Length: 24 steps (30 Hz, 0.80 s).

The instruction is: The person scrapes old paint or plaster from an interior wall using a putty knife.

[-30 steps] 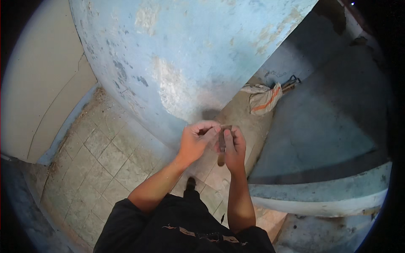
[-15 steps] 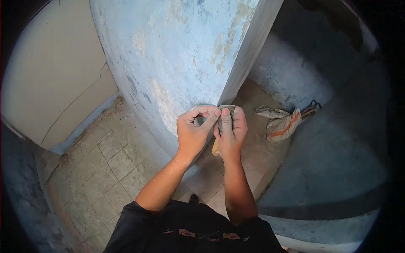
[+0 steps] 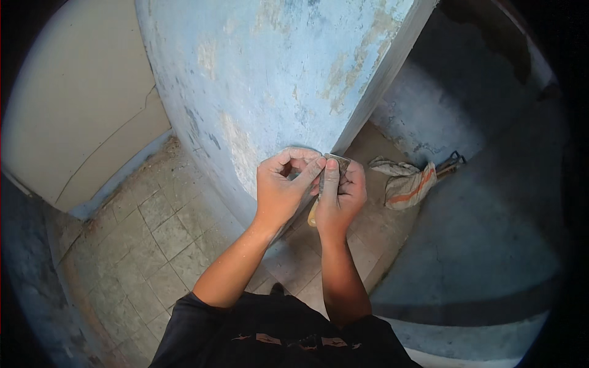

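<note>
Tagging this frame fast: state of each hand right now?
Right hand: closed, holding a scraper.
Left hand: curled, thumb and fingertips at its top end; whether gripping it, can't be told.

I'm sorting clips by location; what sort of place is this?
Probably a run-down room or passage inside an old building: the blue-painted wall is patchy and worn, the floor tiles look grimy, and an orange-striped sack lies crumpled.

You wear a black shirt with short sleeves that leave your forearms bare, a row of small tan printed shapes across its front, a dark shoe tip just beyond it, and powdery dust coating your fingers.
</note>
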Available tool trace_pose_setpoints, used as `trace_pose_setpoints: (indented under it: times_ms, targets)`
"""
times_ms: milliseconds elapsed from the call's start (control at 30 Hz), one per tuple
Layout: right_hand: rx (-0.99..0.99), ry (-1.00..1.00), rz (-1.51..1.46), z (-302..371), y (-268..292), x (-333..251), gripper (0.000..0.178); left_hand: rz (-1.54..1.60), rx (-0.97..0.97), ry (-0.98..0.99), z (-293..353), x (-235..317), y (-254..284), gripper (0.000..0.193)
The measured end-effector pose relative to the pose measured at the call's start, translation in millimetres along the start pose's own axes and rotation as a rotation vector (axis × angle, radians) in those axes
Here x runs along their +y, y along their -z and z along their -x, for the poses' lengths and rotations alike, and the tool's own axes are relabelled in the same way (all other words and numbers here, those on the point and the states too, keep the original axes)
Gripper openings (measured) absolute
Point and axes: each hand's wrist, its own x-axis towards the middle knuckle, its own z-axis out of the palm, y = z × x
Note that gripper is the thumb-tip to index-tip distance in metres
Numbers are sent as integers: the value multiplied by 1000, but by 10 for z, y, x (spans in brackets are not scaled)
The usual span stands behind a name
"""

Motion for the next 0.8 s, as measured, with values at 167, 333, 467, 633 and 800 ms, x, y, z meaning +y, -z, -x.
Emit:
trace_pose_setpoints:
  times_ms: [167, 333, 467, 633, 800]
  targets:
    - [113, 52, 121, 108, -103, 48, 17, 40, -110, 82, -135, 88, 106, 6]
    - [274, 125, 154, 139, -281, 38, 17, 5, -219, 161, -281, 163, 192, 6]
    - [319, 137, 175, 157, -349, -4, 18, 96, -260, 156, -371, 131, 238, 10]
    - [355, 79, 223, 170, -428, -110, 21, -4, -301, 56, -457, 139, 283, 14]
    - [361, 110, 415, 156, -404, -185, 29, -162, -323, -47, -503, 128, 308, 23]
